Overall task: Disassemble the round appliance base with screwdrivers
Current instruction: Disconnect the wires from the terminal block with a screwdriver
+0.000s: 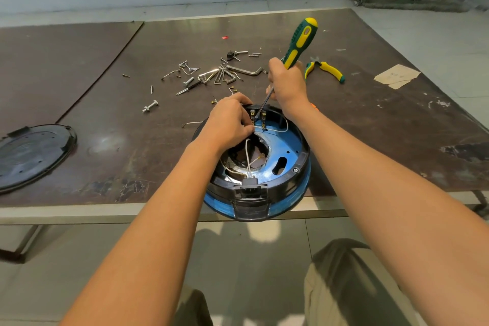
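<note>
The round appliance base [287, 148], blue inside with a black rim, lies open at the table's front edge and overhangs it slightly. White wires and brass terminals show inside. My right hand [287, 85] grips a green-and-yellow screwdriver [300, 42] whose shaft slants down to the terminal block at the base's far rim. My left hand [230, 120] rests on the far left of the base and pinches a white wire [270, 130] next to the terminals.
A black round cover [31, 153] lies at the table's left edge. Several loose screws, bolts and hex keys [211, 74] are scattered behind the base. Yellow-handled pliers [326, 70] lie to the right, with a cardboard scrap [397, 76] beyond.
</note>
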